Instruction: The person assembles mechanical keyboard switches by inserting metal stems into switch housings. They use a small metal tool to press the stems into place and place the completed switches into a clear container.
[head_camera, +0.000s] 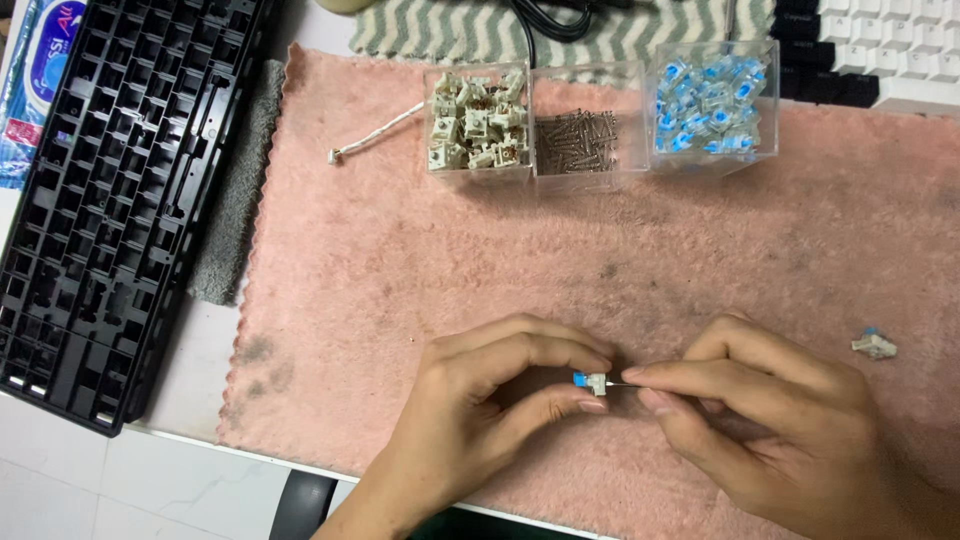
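Observation:
My left hand (490, 410) pinches a small keyboard switch part (590, 381), white with a blue stem, between thumb and forefinger over the pink towel (400, 260). My right hand (770, 420) holds a thin metal spring or pin (625, 385) at its fingertips, its tip touching the switch part. Both hands sit at the towel's near edge, almost meeting.
Three clear boxes stand at the back: cream switch housings (475, 120), metal springs (575, 140), blue stems (712, 105). A loose switch piece (875, 345) lies at right. A black keyboard frame (110, 200) lies at left, a white keyboard (880, 50) top right, a small white cable (375, 135).

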